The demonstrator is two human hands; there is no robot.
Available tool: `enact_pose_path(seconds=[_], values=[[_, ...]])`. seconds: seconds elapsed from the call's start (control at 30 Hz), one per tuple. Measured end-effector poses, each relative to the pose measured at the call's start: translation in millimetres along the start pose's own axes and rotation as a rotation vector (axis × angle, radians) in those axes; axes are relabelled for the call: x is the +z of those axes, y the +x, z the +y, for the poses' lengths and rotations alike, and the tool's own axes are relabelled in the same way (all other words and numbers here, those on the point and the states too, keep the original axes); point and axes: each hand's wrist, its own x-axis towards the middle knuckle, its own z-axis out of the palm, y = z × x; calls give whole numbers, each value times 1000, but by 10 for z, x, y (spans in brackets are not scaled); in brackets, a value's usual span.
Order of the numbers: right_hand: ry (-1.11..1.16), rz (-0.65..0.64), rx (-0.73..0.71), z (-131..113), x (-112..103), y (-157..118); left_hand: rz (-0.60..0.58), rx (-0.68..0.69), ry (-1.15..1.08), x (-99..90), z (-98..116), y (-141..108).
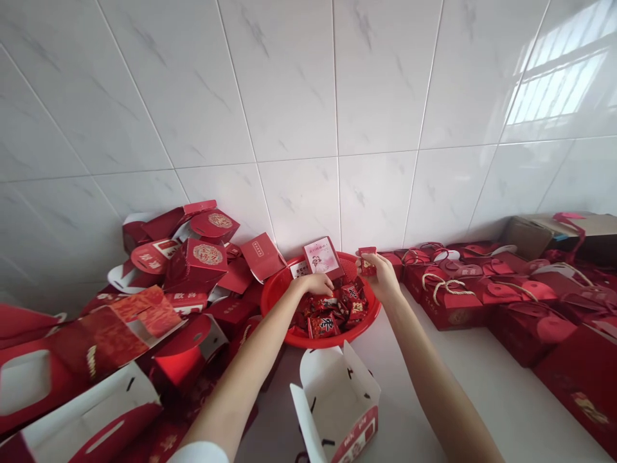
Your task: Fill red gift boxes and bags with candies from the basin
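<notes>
A red plastic basket (267, 305) stands against the wall, filled with red wrapped candies (324, 325) with white and gold lettering. My left hand (317, 284) reaches down into it; the fingers are bent together at the candies, and their tips are partly hidden. Above the basket's right rim, my right hand (383, 275) grips a small red candy packet (367, 257) between thumb and fingers. A pink printed card box (322, 258) leans at the back of the basket. In front, between my forearms, an open red gift box (340, 402) shows its white inside.
On the left lies a heap of red gift boxes (195, 263), several open or tipped over. Closed red boxes with rope handles (448, 292) fill the right side. A brown cardboard box (535, 238) sits at far right. The tiled wall (299, 96) rises behind the white table (409, 379).
</notes>
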Motion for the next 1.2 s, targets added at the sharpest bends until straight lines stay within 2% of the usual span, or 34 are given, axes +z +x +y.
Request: enact_pose_path(seconds=[0.5,0.7,0.83,1.03,1.2], values=[[-22,-11,1,34,47,-26,-86,16,179,260,212,481],[-46,-9,33,82,61,-20,-69,-8,214,308,237,496],[-49,3,49,137,45,-8,-53,-30,216,236,220,382],[-31,46,87,261,1,30,-158,-25,101,-19,108,154],[-21,50,124,315,-25,56,-79,-35,17,-237,-26,-32]])
